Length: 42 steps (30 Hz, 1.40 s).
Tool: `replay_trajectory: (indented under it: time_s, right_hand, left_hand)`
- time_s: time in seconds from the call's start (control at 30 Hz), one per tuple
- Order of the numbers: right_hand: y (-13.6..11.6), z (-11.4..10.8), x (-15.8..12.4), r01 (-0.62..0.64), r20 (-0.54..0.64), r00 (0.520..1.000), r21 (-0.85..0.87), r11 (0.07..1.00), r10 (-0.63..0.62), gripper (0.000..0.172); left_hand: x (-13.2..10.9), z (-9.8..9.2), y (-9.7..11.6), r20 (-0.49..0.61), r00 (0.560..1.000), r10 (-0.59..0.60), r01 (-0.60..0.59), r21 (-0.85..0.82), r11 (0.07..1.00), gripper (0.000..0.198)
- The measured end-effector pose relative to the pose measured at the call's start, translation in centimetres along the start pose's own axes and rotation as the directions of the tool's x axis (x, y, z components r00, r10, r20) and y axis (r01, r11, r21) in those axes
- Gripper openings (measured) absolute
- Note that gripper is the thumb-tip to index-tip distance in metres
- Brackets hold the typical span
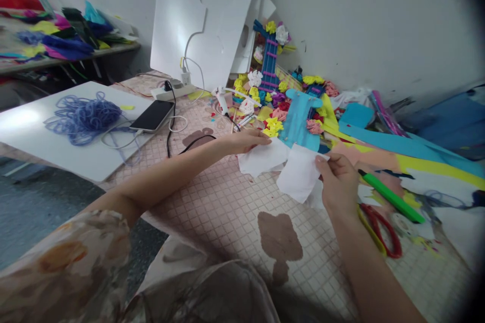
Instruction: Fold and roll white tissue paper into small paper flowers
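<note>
My left hand (252, 140) is closed on the upper edge of a white paper piece (261, 159), just over the checked tabletop. To its right, my right hand (337, 174) pinches the upper right corner of another white paper piece (298, 172) between thumb and fingers. The two pieces hang side by side. More white scraps lie beneath the right one. Behind the papers stands a light blue cut-out shape (299, 121), with yellow and pink crumpled paper flowers beside it.
A purple yarn heap (85, 117) and a phone (152, 115) lie at the left. Near the back stands a white glue gun (221, 101). Red-handled scissors (384, 232) and a green marker (394, 197) lie at the right.
</note>
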State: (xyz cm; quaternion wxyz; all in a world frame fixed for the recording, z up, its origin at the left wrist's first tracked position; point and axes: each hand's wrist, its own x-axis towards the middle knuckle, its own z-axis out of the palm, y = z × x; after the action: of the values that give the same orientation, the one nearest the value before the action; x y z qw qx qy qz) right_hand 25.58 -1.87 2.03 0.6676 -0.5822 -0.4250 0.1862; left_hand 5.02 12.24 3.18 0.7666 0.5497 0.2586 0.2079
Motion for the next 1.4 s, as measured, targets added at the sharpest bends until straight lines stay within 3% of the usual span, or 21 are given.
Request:
replay_trajectory:
  time_s: [0.07, 0.2, 0.3, 0.5, 0.6, 0.77, 0.87, 0.97, 1.03, 1.13, 1.17, 1.27, 1.4]
  right_hand:
    - [-0.3, 0.1, -0.2, 0.027, 0.016, 1.000, -0.024, 0.999, -0.027, 0.026]
    - [-1.0, 0.5, -0.7, 0.072, 0.028, 0.997, -0.052, 0.996, -0.071, 0.025]
    - [-1.0, 0.5, -0.7, 0.072, 0.007, 0.997, -0.038, 0.997, -0.071, 0.026]
    - [0.1, 0.5, -0.6, -0.044, -0.126, 0.991, 0.057, 0.997, 0.051, 0.027]
    - [0.3, 0.7, -0.7, -0.069, -0.157, 0.984, 0.122, 0.990, 0.088, 0.028]
    - [-0.2, 0.6, -0.6, -0.010, -0.191, 0.981, 0.147, 0.989, 0.038, 0.027]
    - [-0.8, 0.5, -0.3, 0.038, -0.214, 0.977, 0.177, 0.983, 0.001, 0.026]
    - [-1.3, 0.4, -0.1, 0.018, -0.197, 0.980, 0.227, 0.974, 0.028, 0.025]
    - [-1.4, 0.4, -0.2, -0.020, -0.150, 0.987, 0.243, 0.970, 0.058, 0.026]
    - [-1.1, 0.6, -0.6, -0.044, -0.082, 0.995, 0.187, 0.981, 0.060, 0.025]
    - [-1.0, 0.7, -0.8, -0.044, -0.070, 0.996, 0.154, 0.987, 0.055, 0.025]
    - [-0.8, 0.8, -1.1, -0.023, -0.070, 0.997, 0.068, 0.997, 0.028, 0.026]
    - [-0.8, 1.0, -1.3, 0.013, -0.076, 0.997, 0.026, 1.000, -0.011, 0.025]
  left_hand:
    - [0.2, 0.6, 0.3, 0.017, 0.999, -0.041, 0.041, -0.008, 0.999, 0.026]
    - [0.8, 1.4, 0.9, -0.088, 0.995, -0.057, 0.077, 0.249, 0.965, 0.028]
    - [1.2, 1.7, 0.9, -0.189, 0.981, 0.038, 0.024, 0.318, 0.948, 0.017]
    - [0.6, 2.0, 0.3, -0.306, 0.926, 0.221, -0.140, 0.265, 0.954, 0.006]
    - [0.1, 2.0, 0.0, -0.333, 0.892, 0.307, -0.216, 0.285, 0.934, 0.009]
    - [-0.5, 1.7, 0.2, -0.343, 0.829, 0.441, -0.283, 0.422, 0.861, 0.011]
    - [-0.6, 1.2, 0.7, -0.322, 0.856, 0.403, -0.272, 0.382, 0.883, 0.014]
    - [-0.5, 0.6, 1.0, -0.182, 0.918, 0.353, -0.258, 0.401, 0.879, 0.016]
    - [-0.5, 0.4, 1.1, -0.146, 0.881, 0.451, -0.291, 0.585, 0.757, 0.017]
    - [-0.9, 1.4, 0.9, -0.088, 0.732, 0.676, -0.339, 0.813, 0.473, 0.015]
    - [-1.2, 2.0, 0.8, -0.041, 0.712, 0.701, -0.368, 0.829, 0.422, 0.013]
    - [-2.1, 4.0, 0.6, 0.084, 0.719, 0.689, -0.451, 0.812, 0.371, 0.024]
    - [-2.7, 5.5, 0.3, 0.173, 0.683, 0.710, -0.418, 0.889, 0.185, 0.028]
